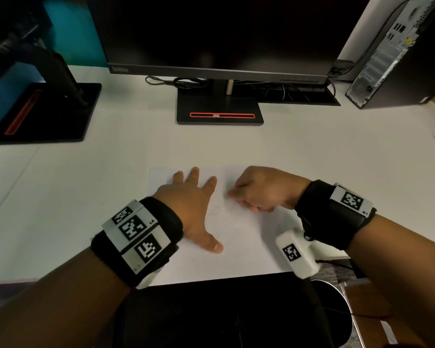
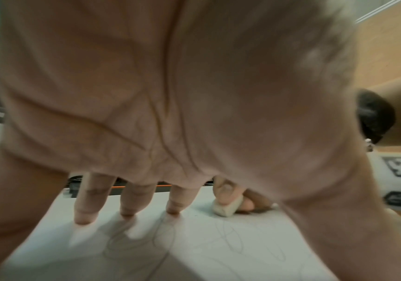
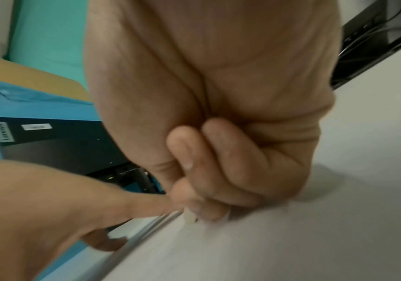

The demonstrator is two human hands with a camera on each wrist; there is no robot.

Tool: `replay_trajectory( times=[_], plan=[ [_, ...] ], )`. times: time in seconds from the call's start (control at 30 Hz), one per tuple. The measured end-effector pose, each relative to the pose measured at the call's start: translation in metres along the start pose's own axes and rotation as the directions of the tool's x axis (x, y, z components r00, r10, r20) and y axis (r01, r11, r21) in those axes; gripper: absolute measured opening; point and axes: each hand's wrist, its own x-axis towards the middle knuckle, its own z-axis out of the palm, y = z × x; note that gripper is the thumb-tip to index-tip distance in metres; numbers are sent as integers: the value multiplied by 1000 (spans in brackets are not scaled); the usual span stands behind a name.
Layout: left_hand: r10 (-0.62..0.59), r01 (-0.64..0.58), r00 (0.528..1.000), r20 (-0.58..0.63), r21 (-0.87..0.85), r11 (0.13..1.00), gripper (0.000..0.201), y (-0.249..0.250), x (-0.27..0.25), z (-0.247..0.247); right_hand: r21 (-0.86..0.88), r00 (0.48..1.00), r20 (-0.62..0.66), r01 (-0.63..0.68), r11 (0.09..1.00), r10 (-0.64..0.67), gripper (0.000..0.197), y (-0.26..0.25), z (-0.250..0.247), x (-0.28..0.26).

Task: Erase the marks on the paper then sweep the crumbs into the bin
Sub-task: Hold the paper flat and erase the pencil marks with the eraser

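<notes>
The right hand [image 1: 261, 189] has its fingers curled in tight, and its fingertips [image 3: 209, 209] pinch a small white eraser [image 2: 226, 208] and press it down on the paper [image 1: 249, 252]. In the left wrist view the eraser touches the sheet just beside the first finger of the other hand, at about 3 o'clock from it. The left hand [image 1: 194, 209] lies flat on the paper with its fingers [image 2: 86, 209] straight and spread, and the tips press on the sheet. Its thumb points out to about 5 o'clock in the head view. Thin grey pencil marks [image 2: 141, 245] loop over the paper under the left palm and toward the eraser. The paper sits on a white desk [image 1: 73, 184], close to the near edge, at about 6 o'clock from the monitor stand [image 1: 220, 114]. A dark monitor [image 1: 221, 33] stands at 12 o'clock. A second black stand [image 1: 45, 111] is at about 10 o'clock, and a computer tower [image 1: 397, 54] is at about 2 o'clock. A dark round bin [image 1: 334, 312] sits lower than the desk at about 5 o'clock, below the right wrist. Both wrists wear black bands with black and white square tags [image 1: 136, 232].
</notes>
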Motion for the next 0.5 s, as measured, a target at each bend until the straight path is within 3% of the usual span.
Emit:
replay_trajectory(
  times=[0.07,0.2,0.33,0.47,0.5],
  plan=[
    [0,0,1000,3,4,1000,144,1,1,0,-26,998,-70,-2,1000,0,44,2,-2,0],
    [-5,5,1000,7,2,1000,143,0,0,1,-34,996,85,26,999,-23,42,-3,7,-8],
    [-3,2,1000,11,9,1000,143,1,0,-1,-36,996,-93,-10,999,7,46,4,-2,-4],
    [-8,8,1000,22,1,1000,143,1,-1,-1,-54,996,82,34,998,-29,44,-1,6,-9],
    [-7,7,1000,23,3,1000,143,0,0,-1,-46,997,77,24,999,-21,42,-1,5,-9]
  ],
)
